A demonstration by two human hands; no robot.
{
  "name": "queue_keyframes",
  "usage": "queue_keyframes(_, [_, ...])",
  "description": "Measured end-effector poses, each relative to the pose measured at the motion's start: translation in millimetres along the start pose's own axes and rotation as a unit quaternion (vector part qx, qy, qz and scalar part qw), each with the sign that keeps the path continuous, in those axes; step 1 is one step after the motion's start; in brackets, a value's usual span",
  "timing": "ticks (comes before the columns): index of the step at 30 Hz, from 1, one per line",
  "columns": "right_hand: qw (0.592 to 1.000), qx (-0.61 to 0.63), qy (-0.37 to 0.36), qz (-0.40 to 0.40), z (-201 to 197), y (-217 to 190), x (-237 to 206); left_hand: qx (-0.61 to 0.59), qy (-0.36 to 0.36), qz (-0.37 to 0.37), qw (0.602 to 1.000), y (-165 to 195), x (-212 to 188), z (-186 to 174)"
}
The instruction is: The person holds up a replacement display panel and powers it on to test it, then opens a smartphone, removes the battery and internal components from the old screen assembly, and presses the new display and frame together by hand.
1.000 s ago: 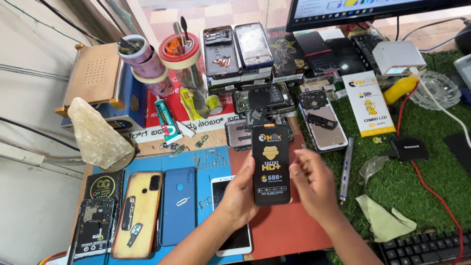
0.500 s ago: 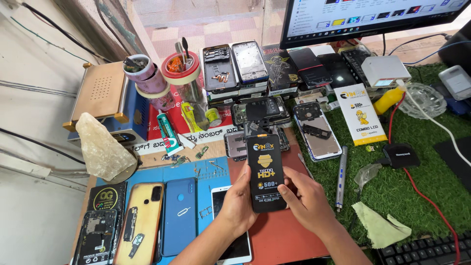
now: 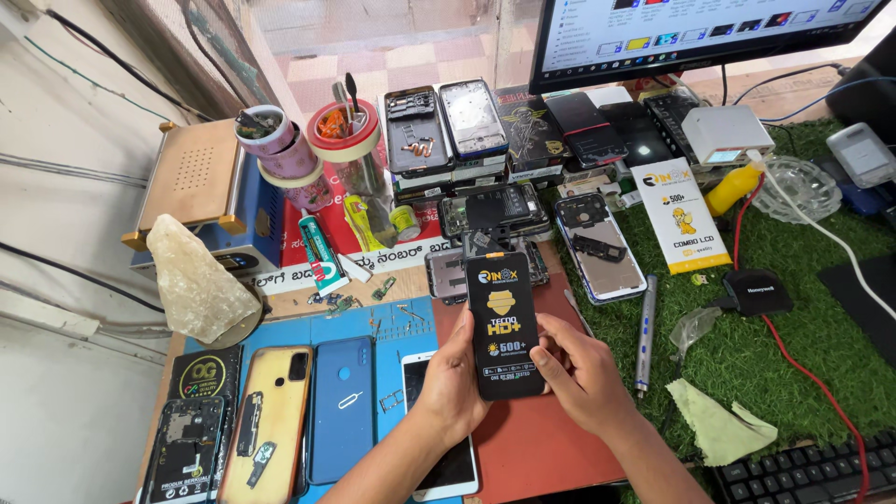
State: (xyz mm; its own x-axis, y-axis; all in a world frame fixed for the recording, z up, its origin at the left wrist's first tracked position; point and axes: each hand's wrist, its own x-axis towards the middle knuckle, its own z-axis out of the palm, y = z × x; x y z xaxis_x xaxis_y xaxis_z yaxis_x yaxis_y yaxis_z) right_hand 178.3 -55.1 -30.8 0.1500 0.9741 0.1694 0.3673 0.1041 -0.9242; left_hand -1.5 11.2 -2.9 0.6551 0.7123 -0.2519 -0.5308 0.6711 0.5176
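Head view, surface (image 3: 411, 285): crowded with phone parts; monitor (image 3: 691, 33) at the far edge.
Red mat (image 3: 541, 439): under both hands.
Black display panel (image 3: 505, 324): upright above mat, between hands.
Left hand (image 3: 455, 385): grip clamped on panel's left edge.
Right hand (image 3: 577, 371): grip clamped on right edge.

Phone screen panel (image 3: 504, 324) held upright-lengthwise between left hand (image 3: 455, 383) and right hand (image 3: 581, 373), over the work mat (image 3: 532, 448). Left of the hands, in a row on the mat: phone back cover (image 3: 342, 408), then phone case (image 3: 272, 420), then opened phone (image 3: 184, 450) at far left. Another phone (image 3: 448, 462) lies partly under the left hand. Behind the panel: stacked phone frames (image 3: 446, 126). Right of the panel: screwdriver pen (image 3: 644, 331), cloth (image 3: 719, 425) in front of it. Keyboard (image 3: 803, 471) at near right; monitor (image 3: 691, 33) at far right.
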Motion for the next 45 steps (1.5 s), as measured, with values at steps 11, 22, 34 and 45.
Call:
queue_keyframes(11, [1.0, 0.006, -0.005, 0.0, -0.4, -5.2, 0.2, 0.014, 0.015, 0.0, 1.0, 1.4, -1.7, 1.3])
queue_keyframes(22, [1.0, 0.01, -0.006, -0.006, 0.0, -7.2, -0.9, 0.012, -0.003, 0.012, 1.0, 0.6, -1.7, -1.2])
queue_keyframes(34, [1.0, -0.014, 0.003, -0.013, 0.4, -3.0, -1.6, 0.031, 0.029, -0.005, 0.999, 3.5, -2.5, 1.4])
queue_keyframes(45, [1.0, -0.018, -0.001, -0.011, -0.3, -2.6, -3.0, 0.031, -0.04, 0.016, 0.999, 5.6, -4.9, 8.5])
